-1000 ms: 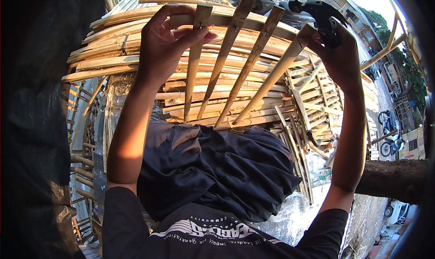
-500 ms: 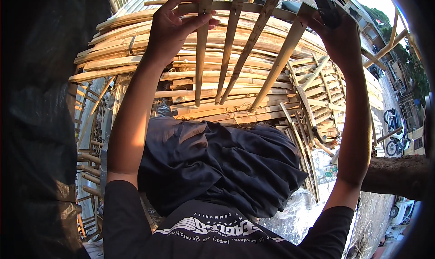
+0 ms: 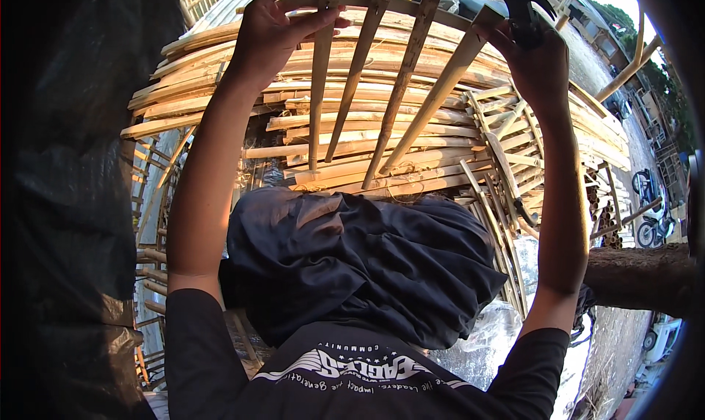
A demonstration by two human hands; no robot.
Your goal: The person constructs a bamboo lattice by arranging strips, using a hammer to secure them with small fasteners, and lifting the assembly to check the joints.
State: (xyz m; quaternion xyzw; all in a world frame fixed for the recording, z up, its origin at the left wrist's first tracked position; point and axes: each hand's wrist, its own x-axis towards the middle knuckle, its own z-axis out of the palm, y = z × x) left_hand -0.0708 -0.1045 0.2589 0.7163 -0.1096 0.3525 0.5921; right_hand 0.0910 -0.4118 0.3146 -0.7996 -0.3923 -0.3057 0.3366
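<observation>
Both my hands are raised at the top of the head view, holding a small frame of bamboo slats. Several slats (image 3: 400, 89) hang from a thin curved crosspiece (image 3: 404, 7), their lower ends apart. My left hand (image 3: 275, 34) is closed on the crosspiece's left end, thumb against the leftmost slat (image 3: 320, 75). The rightmost slat (image 3: 444, 82) is pinched at its top by my right hand (image 3: 532, 56). That same hand also has a black claw hammer (image 3: 523, 5) in it, head upward; its handle is mostly hidden.
Behind the frame lies a large stack of split bamboo strips (image 3: 220, 56). A bamboo lattice (image 3: 510, 137) leans at its right. Dark cloth (image 3: 360, 258) covers my lap. A thick log (image 3: 642, 280) lies right, a dark sheet (image 3: 73, 200) hangs left, and a motorcycle (image 3: 650, 207) stands farther off.
My hands and the bamboo frame have shifted slightly left and up. The slats' lower ends have swung left, with their spacing changed. More of the hammer's head and claw shows now.
</observation>
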